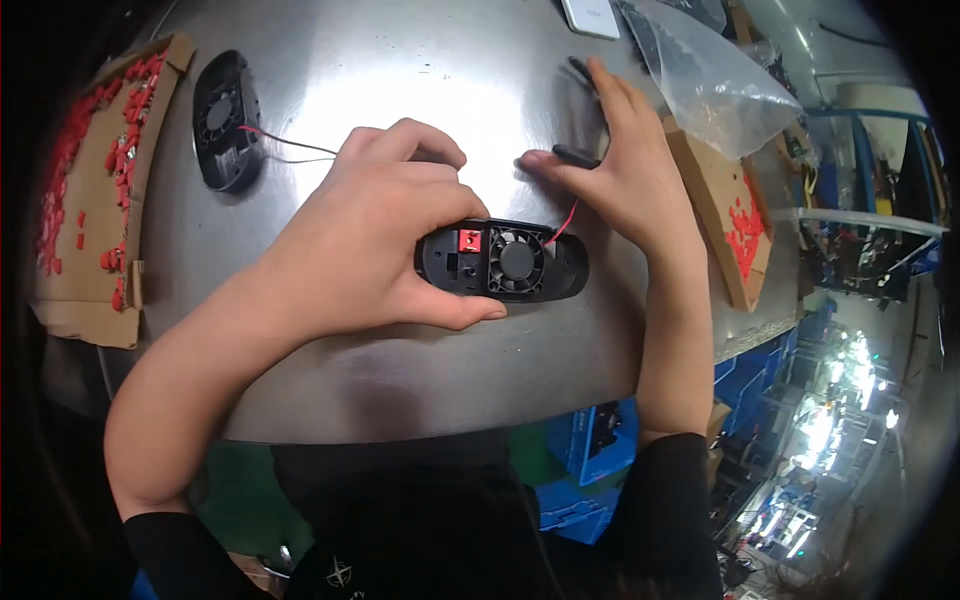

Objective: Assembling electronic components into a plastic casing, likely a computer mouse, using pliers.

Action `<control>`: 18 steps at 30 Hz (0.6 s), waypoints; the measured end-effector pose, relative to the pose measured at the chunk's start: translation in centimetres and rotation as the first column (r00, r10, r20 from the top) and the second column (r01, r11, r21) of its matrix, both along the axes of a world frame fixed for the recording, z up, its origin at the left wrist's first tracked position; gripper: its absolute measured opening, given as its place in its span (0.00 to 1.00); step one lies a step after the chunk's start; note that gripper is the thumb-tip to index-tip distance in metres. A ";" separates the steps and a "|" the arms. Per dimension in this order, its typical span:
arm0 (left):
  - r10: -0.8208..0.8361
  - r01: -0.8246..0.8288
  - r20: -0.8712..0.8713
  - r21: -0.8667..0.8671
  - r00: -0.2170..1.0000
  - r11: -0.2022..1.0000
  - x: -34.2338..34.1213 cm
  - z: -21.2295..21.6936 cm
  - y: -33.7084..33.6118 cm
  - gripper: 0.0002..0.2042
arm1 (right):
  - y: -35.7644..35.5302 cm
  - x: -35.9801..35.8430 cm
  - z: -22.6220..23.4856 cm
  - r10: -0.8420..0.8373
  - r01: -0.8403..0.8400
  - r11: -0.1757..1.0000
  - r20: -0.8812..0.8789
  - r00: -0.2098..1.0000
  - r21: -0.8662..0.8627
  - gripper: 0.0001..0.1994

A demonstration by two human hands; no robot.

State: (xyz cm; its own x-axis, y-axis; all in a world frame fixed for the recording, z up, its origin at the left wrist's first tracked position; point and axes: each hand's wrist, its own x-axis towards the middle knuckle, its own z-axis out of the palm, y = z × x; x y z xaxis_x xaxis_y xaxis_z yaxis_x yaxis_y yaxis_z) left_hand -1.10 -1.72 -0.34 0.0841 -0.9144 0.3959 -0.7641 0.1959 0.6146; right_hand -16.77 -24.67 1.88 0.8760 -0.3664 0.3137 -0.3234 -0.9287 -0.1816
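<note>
My left hand (385,225) grips a black oval fan housing (570,270), with its thumb along the near edge and its fingers along the far edge. Inside the housing sit a small square fan (516,261) and a red block-shaped part (469,240). A thin red wire (565,222) rises from beside the fan toward my right hand (625,165). That hand is open above the table, thumb and fingers spread wide. Dark pieces lie against its thumb and fingertips; I cannot make out what they are.
Another black fan housing (225,120) lies at the far left, its thin wires running behind my left hand. Cardboard trays with small red parts stand left (150,200) and right (715,190). Clear plastic bags (715,90) and a white flat device (592,16) lie at the back.
</note>
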 end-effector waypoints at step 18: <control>0.036 -0.038 0.078 0.030 0.996 0.999 1.0 -0.4 0.8 0.24 | 4.4 -0.4 2.1 0.602 -0.514 0.676 0.008 0.799 0.528 0.27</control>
State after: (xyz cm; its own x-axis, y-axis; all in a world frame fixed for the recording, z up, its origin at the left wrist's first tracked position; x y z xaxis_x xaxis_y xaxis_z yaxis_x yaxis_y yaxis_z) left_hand -0.07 -0.88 -0.79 0.0885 -0.9233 0.3738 -0.8158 0.1482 0.5590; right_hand -17.21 -20.24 3.98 0.9861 0.1458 0.0797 0.1624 -0.7448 -0.6472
